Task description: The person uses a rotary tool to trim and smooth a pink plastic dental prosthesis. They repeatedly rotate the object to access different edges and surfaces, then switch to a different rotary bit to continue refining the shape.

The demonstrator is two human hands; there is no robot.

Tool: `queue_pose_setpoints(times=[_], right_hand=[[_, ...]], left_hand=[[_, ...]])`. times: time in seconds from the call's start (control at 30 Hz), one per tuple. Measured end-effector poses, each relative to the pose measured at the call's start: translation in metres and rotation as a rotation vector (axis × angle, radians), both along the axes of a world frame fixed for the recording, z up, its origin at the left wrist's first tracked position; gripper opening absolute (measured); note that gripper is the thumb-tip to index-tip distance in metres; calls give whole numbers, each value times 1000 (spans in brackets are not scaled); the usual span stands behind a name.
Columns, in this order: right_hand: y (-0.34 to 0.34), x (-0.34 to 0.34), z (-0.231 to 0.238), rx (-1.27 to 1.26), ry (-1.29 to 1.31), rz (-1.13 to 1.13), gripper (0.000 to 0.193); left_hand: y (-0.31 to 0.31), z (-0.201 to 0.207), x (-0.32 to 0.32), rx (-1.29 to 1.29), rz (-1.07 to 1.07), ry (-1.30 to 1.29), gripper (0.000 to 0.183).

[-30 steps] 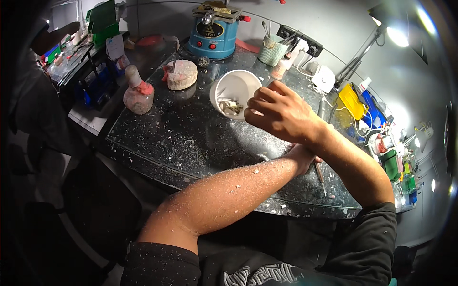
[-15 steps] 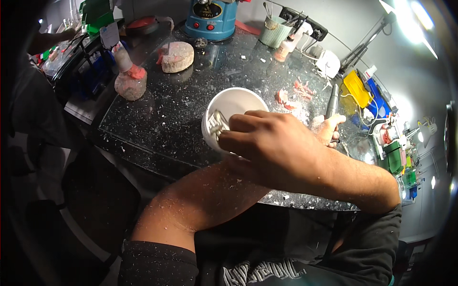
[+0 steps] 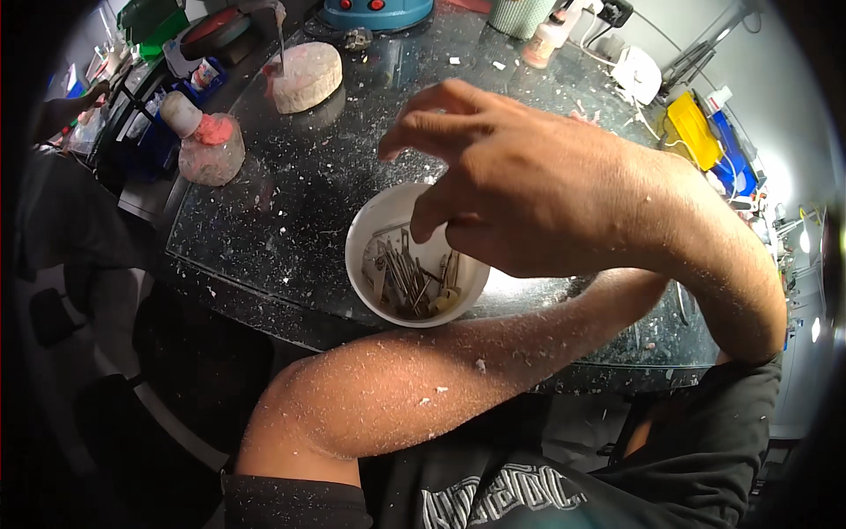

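Note:
My right hand [image 3: 520, 185] hovers palm down over the right side of a white bowl [image 3: 355, 256]. Its fingers are apart and bent, with nothing seen between them. Inside the bowl lie several thin metal burs or bits [image 3: 405, 278], heaped at the near side. My left forearm [image 3: 379, 397], dusted with white shavings, reaches across the table edge to the right. It passes beneath my right wrist, which hides the left hand, so its fingers and anything in them cannot be made out. Beside that crossing lies a thin metal tool [image 3: 683, 304].
A round pale block [image 3: 308, 78] stands at the far left, near a glass bottle with a pink-stained neck [image 3: 211, 154]. A blue machine [image 3: 374, 12], a small bottle [image 3: 542, 44] and a yellow tray [image 3: 693, 128] line the back. White chips dot the dark tabletop [image 3: 291, 212].
My right hand has come up out of the bowl and opened. The bowl's contents now show. My left hand, seen earlier beside a grey handpiece, is now covered by the right arm.

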State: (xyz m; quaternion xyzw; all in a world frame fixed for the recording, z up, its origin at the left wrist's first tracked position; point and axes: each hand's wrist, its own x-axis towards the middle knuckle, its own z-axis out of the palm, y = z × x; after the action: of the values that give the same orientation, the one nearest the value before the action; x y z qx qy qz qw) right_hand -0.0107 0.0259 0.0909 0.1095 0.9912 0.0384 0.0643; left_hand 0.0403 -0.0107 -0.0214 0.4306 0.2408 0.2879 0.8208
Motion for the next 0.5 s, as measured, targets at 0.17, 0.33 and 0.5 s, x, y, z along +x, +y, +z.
queue_pose_setpoints(times=[0.17,0.33,0.5], right_hand=[[14,-2,-19,-215,49,168,22],[13,6,-10,-77,76,51,19],[5,15,68,-181,199,-160,23]], left_hand=[[-6,6,-7,43,1,25,43],[-14,11,-8,89,-2,50,43],[-13,23,-28,77,60,114,37]])
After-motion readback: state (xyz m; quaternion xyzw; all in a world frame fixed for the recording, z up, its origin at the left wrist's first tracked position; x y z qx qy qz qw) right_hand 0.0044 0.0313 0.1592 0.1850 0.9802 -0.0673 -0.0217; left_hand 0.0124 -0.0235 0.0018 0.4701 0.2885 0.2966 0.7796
